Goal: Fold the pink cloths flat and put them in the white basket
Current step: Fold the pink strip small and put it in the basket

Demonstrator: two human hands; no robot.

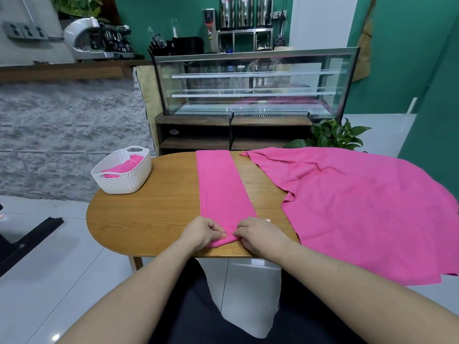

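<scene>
Both hands (231, 233) seemingly pinch the folded pink cloth's (223, 187) near end

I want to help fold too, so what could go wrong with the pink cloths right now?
The left hand and right hand pinch only the near end of the long folded pink cloth; a crooked lift could make the strip fold unevenly. The big unfolded pink cloth hangs over the wooden table edge and might slide off. The white basket sits near the table's rim and could get knocked down.
</scene>
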